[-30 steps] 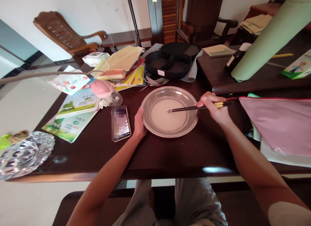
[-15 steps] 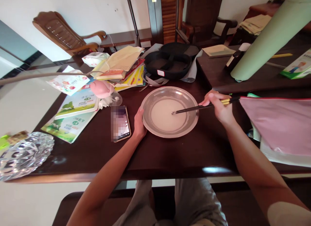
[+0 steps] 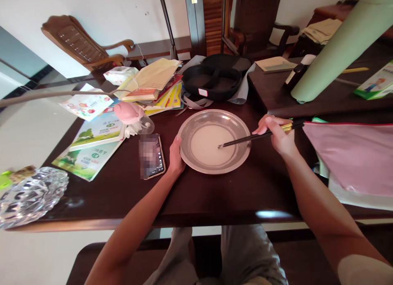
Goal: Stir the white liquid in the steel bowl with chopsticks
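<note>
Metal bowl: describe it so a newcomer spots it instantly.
On the dark table, look between the left hand and the right hand, which holds chopsticks. The metal bowl sits there, touched by the left hand. Its round silvery rim and pale contents set it apart from the black case beyond.

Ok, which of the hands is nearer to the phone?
Left. The left hand is just right of the phone, against the left side of the metal basin; the right hand, holding the chopsticks, is farther off, beyond the basin's right rim.

The hands [image 3: 278, 134] are bare, with a pale sleeve [image 3: 362, 270] and greyish trousers [image 3: 250, 250] showing
</note>
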`<act>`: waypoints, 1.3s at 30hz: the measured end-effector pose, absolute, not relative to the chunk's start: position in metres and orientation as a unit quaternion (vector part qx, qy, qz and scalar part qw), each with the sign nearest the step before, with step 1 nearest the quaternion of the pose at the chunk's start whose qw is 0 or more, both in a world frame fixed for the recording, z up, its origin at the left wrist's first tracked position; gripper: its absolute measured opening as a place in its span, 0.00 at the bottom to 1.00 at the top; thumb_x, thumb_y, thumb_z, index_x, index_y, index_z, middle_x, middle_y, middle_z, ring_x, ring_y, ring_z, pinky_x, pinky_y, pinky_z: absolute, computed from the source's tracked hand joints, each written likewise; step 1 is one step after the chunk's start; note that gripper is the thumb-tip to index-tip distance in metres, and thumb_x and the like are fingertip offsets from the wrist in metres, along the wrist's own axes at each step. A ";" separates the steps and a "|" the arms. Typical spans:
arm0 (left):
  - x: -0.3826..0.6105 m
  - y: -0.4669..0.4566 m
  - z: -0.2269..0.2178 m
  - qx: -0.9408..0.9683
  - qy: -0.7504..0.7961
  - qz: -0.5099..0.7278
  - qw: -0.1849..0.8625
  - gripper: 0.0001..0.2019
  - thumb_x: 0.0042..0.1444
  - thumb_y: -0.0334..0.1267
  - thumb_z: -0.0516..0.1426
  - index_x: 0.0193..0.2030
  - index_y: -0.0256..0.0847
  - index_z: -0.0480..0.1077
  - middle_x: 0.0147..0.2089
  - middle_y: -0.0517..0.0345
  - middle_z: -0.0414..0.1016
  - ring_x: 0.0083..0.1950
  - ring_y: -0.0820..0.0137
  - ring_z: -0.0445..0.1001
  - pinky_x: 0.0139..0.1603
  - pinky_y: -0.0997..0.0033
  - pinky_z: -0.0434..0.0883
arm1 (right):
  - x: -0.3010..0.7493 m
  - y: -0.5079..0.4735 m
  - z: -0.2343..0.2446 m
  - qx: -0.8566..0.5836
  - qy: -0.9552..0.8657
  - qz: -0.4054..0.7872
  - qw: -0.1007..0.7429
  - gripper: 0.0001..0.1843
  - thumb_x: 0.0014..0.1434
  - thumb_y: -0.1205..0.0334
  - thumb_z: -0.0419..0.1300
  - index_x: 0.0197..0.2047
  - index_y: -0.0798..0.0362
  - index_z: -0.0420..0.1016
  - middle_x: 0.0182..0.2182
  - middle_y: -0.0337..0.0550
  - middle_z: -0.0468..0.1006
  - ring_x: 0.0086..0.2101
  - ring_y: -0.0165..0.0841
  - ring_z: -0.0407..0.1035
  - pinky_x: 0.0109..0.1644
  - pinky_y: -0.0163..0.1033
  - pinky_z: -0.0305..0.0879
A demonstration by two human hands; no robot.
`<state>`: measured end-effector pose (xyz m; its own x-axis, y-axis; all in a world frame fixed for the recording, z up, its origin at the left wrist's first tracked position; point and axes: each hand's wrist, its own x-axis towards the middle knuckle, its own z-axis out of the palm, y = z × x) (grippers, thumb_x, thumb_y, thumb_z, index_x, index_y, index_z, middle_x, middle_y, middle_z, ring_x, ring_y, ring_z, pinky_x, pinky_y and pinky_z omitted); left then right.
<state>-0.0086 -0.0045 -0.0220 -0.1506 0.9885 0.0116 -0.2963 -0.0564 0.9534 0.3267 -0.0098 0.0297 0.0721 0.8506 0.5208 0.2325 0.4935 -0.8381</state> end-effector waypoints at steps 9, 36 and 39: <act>-0.007 -0.005 -0.019 0.378 0.446 0.614 0.531 0.26 0.55 0.62 0.74 0.48 0.44 0.86 0.57 0.48 0.93 0.65 0.43 0.87 0.66 0.50 0.84 | 0.317 -0.010 0.033 -0.436 -0.699 0.244 0.511 0.28 0.71 0.26 0.69 0.30 0.37 0.90 0.32 0.43 0.92 0.36 0.46 0.81 0.50 0.59 0.74; -0.008 -0.005 -0.021 0.380 0.452 0.612 0.526 0.24 0.55 0.61 0.74 0.48 0.44 0.85 0.58 0.48 0.92 0.67 0.43 0.86 0.68 0.49 0.83 | 0.317 -0.009 0.033 -0.449 -0.694 0.246 0.506 0.31 0.69 0.22 0.67 0.29 0.37 0.87 0.31 0.43 0.91 0.35 0.48 0.81 0.52 0.62 0.76; -0.008 -0.005 -0.020 0.387 0.447 0.611 0.526 0.24 0.56 0.61 0.72 0.48 0.43 0.85 0.58 0.46 0.92 0.69 0.42 0.85 0.69 0.48 0.82 | 0.324 -0.010 0.033 -0.451 -0.653 0.241 0.559 0.33 0.71 0.24 0.66 0.25 0.38 0.84 0.26 0.42 0.87 0.33 0.46 0.79 0.52 0.61 0.75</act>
